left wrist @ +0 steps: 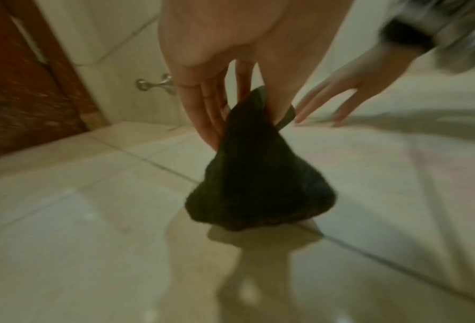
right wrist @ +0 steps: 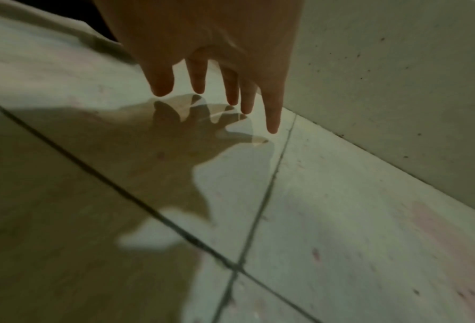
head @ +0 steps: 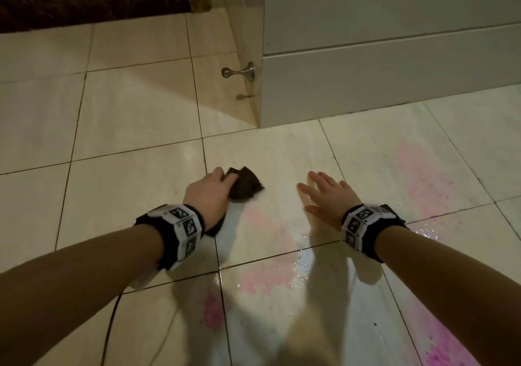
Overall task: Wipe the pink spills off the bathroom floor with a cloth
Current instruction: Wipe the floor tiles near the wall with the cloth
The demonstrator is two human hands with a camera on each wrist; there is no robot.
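Tiled bathroom floor (head: 135,129), pink spills (head: 423,179) near + R of me. My left hand (head: 210,193) pinches dark cloth (head: 245,183), hanging just above floor. My right hand (head: 328,193): fingers spread, holding nothing.

Head view. Left hand (head: 210,193) grips a dark cloth (head: 245,183) just above centre; the cloth bunches out at 2 o'clock from the fingers. Right hand (head: 327,196) lies well apart at 3 o'clock of the cloth, fingers straight and spread, palm down over the tiled floor (head: 127,129). Both wrists carry black bands with white marker tags.

Pink spills: a large patch (head: 423,179) at 3 o'clock of the right hand, a wet patch (head: 267,277) at 6 o'clock between the forearms, a small bright one (head: 211,312) below it, another (head: 445,357) at the 5 o'clock corner.

A metal doorstop (head: 238,71) sits at 12 o'clock, on the wall beside a white cabinet (head: 394,55).
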